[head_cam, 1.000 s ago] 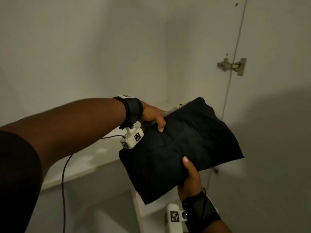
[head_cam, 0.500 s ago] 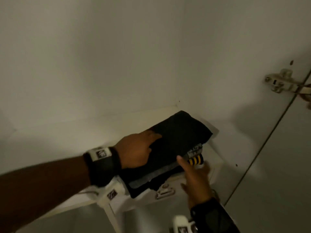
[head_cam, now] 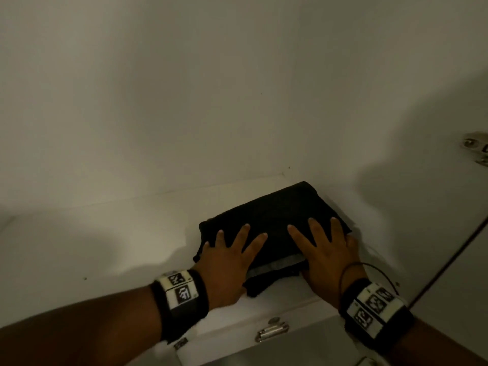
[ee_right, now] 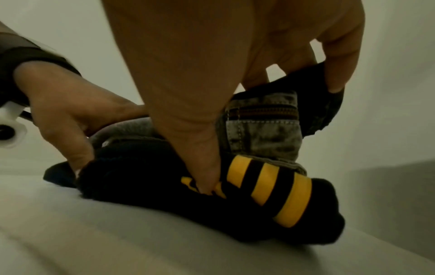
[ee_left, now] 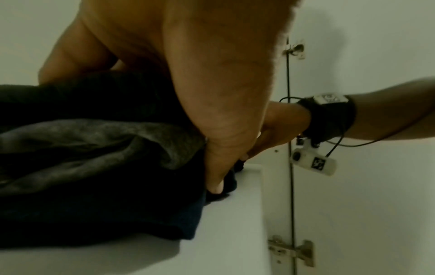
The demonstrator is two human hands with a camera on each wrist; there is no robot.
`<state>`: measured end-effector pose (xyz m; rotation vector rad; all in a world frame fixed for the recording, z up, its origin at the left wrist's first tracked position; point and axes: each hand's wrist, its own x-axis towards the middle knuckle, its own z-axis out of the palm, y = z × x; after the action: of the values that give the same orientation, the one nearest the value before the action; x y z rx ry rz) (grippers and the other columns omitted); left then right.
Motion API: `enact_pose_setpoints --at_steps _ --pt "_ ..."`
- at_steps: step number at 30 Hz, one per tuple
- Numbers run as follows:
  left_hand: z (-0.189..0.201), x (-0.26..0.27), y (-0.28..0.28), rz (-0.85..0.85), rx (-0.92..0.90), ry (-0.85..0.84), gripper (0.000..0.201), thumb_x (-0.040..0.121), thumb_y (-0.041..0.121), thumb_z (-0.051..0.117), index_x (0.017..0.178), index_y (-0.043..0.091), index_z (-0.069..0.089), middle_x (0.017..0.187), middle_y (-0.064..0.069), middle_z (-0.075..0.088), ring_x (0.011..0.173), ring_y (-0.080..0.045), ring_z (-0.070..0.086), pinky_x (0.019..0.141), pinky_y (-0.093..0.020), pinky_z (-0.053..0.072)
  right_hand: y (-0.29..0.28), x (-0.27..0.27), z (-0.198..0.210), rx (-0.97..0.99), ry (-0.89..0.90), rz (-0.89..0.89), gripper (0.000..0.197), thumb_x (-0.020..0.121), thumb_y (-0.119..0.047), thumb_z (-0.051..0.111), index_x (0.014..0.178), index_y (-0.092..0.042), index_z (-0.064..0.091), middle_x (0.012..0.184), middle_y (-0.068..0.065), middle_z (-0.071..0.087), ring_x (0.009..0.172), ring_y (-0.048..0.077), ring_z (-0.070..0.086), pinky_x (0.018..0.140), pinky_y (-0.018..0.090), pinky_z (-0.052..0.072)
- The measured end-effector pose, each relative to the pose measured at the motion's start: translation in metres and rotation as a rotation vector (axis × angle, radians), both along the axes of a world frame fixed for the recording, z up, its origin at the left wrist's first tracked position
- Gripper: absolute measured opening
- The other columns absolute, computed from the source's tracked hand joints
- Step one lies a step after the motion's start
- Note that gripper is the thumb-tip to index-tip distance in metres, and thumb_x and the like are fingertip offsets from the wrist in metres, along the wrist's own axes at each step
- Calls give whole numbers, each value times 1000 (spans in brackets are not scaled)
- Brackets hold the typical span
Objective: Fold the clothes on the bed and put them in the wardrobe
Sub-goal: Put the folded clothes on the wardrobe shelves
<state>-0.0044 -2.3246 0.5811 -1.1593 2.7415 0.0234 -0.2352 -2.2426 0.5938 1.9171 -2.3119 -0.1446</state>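
A stack of folded clothes point(head_cam: 274, 223) is pressed onto the wardrobe shelf point(head_cam: 118, 233) by left hand point(head_cam: 227, 262) and right hand point(head_cam: 324, 249), fingers spread flat; its long axis runs diagonally toward the back-right corner.

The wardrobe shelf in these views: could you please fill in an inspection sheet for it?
Surface: white wardrobe shelf, pile near its right end.
Job's things: folded black garment tops the pile; grey layer, grey denim with a zip and black fabric with yellow stripes beneath.
Clutter: nothing seen.
Grippers: left hand and right hand flat on the pile, fingers spread.
Cables: thin black cable at the right wrist.
Surroundings: white walls, metal hinge.
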Motion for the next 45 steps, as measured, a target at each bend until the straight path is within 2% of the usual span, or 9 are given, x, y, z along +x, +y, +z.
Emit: enact_pose_setpoints --at_steps 2,4,15,27,33,36,39,41,45 --pt "3 -15 -26 47 11 -14 115 95 57 63 146 50 -40 169 2 -27 151 -60 4 114 -74 30 -24 -8 7 125 -71 -39 100 93 -52 59 155 -47 -19 168 4 -11 150 50 -7 118 66 12" --pt "6 -31 -54 107 34 -12 113 94 56 65 150 52 -34 170 3 -26 151 -61 3 112 -73 36 -56 -18 14 175 -138 -48 103 93 -47 62 154 -49 -20 168 2 -17 150 50 -14 120 64 9" --pt "6 -96 -169 348 101 9 120 86 57 78 151 62 -22 170 7 -26 156 -49 -7 113 -82 18 -191 -65 12 278 -251 -49 120 83 -38 79 157 -47 -15 168 1 -19 150 50 -15 122 60 19" --pt "7 -102 -196 384 121 -42 129 82 52 82 149 61 -28 168 7 -31 155 -52 -9 115 -78 20 -223 -76 9 233 -259 1 122 76 -52 80 158 -46 -10 169 2 -14 151 49 -6 122 62 19" --pt "27 -79 -94 218 166 66 122 77 80 68 162 43 -11 170 1 -28 157 -45 -2 125 -63 17 -162 -61 10 -18 -453 67 122 78 -60 77 157 -44 -14 168 -2 -19 153 43 -14 122 63 8" --pt "13 -47 -1 40 217 334 103 81 79 66 163 44 13 173 1 14 152 -26 31 119 -37 35 -90 -37 -9 -232 -640 124 106 83 -52 76 162 -27 10 170 7 9 156 30 9 126 50 14" --pt "-7 -22 78 -44 307 569 72 85 67 72 148 40 50 143 13 59 126 -11 58 103 -27 47 1 -2 -36 -192 -731 43 82 87 -44 76 155 -21 38 161 3 36 149 21 30 122 26 18" --pt "-28 -5 113 -80 382 628 60 83 66 74 134 36 65 126 15 68 112 -7 65 97 -30 54 63 22 -55 -153 -752 -31 71 88 -43 75 150 -20 46 157 4 42 147 21 35 119 24 21" --pt "-91 25 164 -183 615 602 52 79 58 83 123 34 71 115 16 72 101 0 67 90 -26 57 192 70 -103 -165 -763 -305 60 84 -54 71 137 -28 58 145 1 56 135 23 50 113 35 39"
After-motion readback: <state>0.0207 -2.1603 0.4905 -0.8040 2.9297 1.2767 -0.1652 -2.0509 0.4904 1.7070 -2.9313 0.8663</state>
